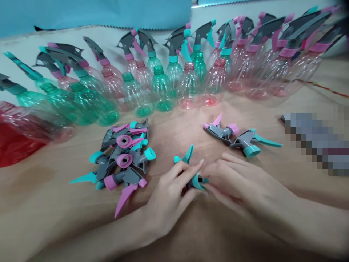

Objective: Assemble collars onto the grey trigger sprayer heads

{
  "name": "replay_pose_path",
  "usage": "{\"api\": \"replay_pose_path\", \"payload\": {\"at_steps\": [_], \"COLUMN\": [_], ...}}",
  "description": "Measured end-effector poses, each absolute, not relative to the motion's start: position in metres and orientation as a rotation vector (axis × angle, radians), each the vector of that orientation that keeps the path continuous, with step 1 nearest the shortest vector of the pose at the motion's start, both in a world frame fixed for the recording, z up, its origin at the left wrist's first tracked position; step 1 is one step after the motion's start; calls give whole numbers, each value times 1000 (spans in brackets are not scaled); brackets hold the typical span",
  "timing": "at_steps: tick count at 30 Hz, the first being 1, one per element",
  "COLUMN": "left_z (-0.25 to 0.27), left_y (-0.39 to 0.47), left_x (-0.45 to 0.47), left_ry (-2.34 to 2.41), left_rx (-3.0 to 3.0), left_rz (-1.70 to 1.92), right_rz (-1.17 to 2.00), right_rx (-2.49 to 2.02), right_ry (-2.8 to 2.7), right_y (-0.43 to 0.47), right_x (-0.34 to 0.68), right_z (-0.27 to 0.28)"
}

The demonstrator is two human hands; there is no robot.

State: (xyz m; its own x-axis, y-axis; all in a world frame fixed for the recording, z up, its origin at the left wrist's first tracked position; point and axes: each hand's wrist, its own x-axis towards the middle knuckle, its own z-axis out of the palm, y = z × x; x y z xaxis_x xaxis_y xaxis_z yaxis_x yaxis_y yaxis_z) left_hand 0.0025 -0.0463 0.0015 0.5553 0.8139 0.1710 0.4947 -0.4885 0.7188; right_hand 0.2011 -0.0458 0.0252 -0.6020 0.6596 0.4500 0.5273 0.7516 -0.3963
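Observation:
My left hand [167, 194] is closed around a grey-and-teal trigger sprayer head [188, 154] low over the table. Its teal trigger points away from me, and its teal collar faces right. My right hand [240, 178] is pinched at the collar's open end; what its fingertips hold is hidden and blurred. To the left of my hands lies a pile of loose sprayer heads [124, 161] with pink or teal collars. Beyond my right hand, a pink-trimmed sprayer head [222, 131] and a teal-trimmed sprayer head [247, 142] lie touching or nearly so.
Green and pink clear bottles stand across the back, some uncapped, like a green bottle [163, 89] and a pink bottle [188, 85]; others carry sprayer heads. A red item [16, 142] sits at the left edge. A pixelated object [319, 140] lies at right, near a thin twisted wire [327, 88].

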Motion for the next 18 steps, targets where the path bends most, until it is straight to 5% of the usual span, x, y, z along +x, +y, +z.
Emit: {"api": "replay_pose_path", "payload": {"at_steps": [4,15,18], "left_z": [10,63,77], "left_y": [-49,-41,-38], "left_x": [3,-65,-95], "left_ry": [1085,1460,1586], "left_rx": [2167,2698,2850], "left_rz": [590,907,732], "right_rz": [493,288,303], "right_rx": [-866,-808,-841], "right_ry": [-2319,-2323,-2362], "right_y": [-45,-42,-37], "right_x": [204,208,214], "right_z": [26,60,55]}}
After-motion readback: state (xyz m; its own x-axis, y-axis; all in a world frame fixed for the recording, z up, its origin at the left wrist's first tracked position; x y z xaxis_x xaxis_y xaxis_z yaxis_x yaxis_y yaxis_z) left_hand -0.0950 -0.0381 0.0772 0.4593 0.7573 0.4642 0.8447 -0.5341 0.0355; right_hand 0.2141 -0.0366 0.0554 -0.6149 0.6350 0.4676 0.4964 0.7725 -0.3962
